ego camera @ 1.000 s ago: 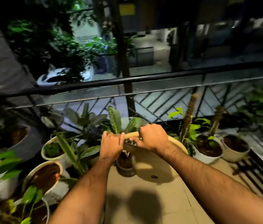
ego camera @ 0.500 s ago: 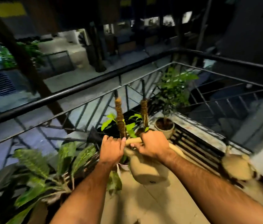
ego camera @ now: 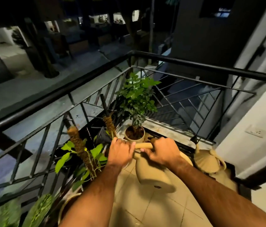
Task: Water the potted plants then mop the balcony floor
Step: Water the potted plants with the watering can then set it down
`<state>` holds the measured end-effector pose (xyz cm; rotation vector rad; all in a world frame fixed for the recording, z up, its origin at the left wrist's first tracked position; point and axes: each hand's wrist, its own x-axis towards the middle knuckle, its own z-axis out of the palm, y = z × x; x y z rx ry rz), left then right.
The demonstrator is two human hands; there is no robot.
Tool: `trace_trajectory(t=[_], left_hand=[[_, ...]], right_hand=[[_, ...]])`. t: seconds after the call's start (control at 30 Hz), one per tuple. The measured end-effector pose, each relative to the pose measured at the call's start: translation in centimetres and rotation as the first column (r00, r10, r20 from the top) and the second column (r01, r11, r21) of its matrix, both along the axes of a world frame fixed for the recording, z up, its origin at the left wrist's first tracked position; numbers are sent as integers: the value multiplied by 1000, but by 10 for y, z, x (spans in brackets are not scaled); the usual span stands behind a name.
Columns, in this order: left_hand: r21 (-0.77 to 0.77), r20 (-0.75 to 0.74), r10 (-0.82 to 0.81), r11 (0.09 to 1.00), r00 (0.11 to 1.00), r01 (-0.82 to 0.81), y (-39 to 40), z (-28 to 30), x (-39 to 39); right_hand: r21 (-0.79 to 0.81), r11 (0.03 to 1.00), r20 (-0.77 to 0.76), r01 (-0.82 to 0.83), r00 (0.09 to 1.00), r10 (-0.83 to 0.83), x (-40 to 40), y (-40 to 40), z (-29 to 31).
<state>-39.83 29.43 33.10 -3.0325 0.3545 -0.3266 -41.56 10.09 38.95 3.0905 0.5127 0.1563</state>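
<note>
Gripping one tan handle, both hands carry a beige watering can above the tiled floor. The left hand is curled shut round the handle's left end, knuckles up; the right hand is closed round its right end, fingertips tucked under. The handle's long axis runs left to right between the two fists, which sit close together with a short bare stretch of handle showing. The can's body hangs below and near of the hands, tilted, its base turned toward the camera. A dark funnel-shaped piece, probably the spout rose, juts out just far-left of the left hand.

The plant in the round pot stands directly far of the hands, in the corner of the railing, its soil just beyond the handle. The left hand lies a shade nearer to it. Two moss poles with green leaves rise to the left, beside the left forearm. Both forearms reach forward, nearly straight, converging on the handle. A pour here looks to need the can tipped forward, away from the body. A second tan vessel sits on the right by the wall.
</note>
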Motion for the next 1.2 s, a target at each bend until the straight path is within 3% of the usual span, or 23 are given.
trace_trajectory(t=[0.27, 0.57, 0.73, 0.97, 1.2], left_hand=[[27, -79, -58, 998, 995, 60, -79, -40, 112], [-7, -153, -50, 999, 987, 49, -163, -76, 228], [-36, -201, -54, 998, 978, 48, -199, -96, 285], [-53, -241, -129, 991, 962, 120, -233, -133, 358], [-56, -312, -254, 967, 915, 249, -251, -197, 429]], right_hand=[[-23, 997, -23, 69, 997, -69, 103, -81, -50], [106, 992, -99, 61, 994, -51, 221, -170, -97], [120, 993, -27, 4, 1000, -1, 278, -207, -118], [187, 976, -208, 113, 975, -73, 343, -244, -154], [136, 980, -380, 149, 921, -87, 392, -265, -221]])
